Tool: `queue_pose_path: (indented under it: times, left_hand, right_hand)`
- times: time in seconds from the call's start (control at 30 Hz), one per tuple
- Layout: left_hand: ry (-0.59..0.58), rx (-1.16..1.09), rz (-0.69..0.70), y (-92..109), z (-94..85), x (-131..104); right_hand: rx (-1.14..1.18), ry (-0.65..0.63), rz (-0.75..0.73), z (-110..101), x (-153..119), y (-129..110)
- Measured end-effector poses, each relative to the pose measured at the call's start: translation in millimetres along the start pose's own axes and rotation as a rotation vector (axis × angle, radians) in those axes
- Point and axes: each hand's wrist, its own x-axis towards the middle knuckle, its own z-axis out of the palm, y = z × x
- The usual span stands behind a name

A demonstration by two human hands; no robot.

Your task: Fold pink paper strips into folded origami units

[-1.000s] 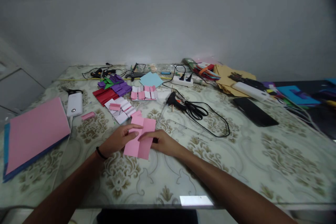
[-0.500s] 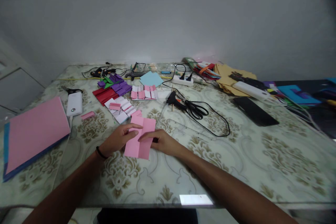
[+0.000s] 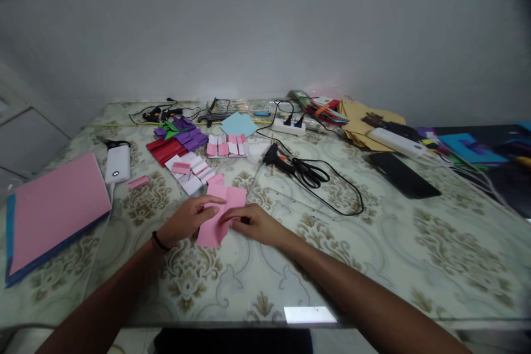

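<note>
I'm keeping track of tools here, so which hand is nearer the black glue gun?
Right. The right hand is below and slightly left of the black glue gun in view; the left hand is farther off, lower left.

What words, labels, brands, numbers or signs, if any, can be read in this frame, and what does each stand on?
None can be read.
White power bank: a small round dark mark near one end, too small to make out.
Small blue item near the wall: any print is too small and blurred.
Creased pink paper: no writing visible.
</note>
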Motion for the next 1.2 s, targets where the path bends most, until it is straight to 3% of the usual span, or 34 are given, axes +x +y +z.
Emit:
queue_pose_path:
  times: [0.33,0.7,1.2]
  left_hand:
    - [0.010,0.037,0.010,2.4,-0.4,0.3]
    - [0.024,0.062,-0.022,4.2,0.1,-0.1]
    - [0.003,0.202,0.029,8.6,2.2,-1.4]
  right_hand:
    - [-0.003,-0.009,0.003,-1.0,-0.8,0.6]
    - [-0.016,0.012,-0.088,-1.3,0.8,0.1]
    - [0.013,0.006,0.006,-0.2,-0.6,-0.1]
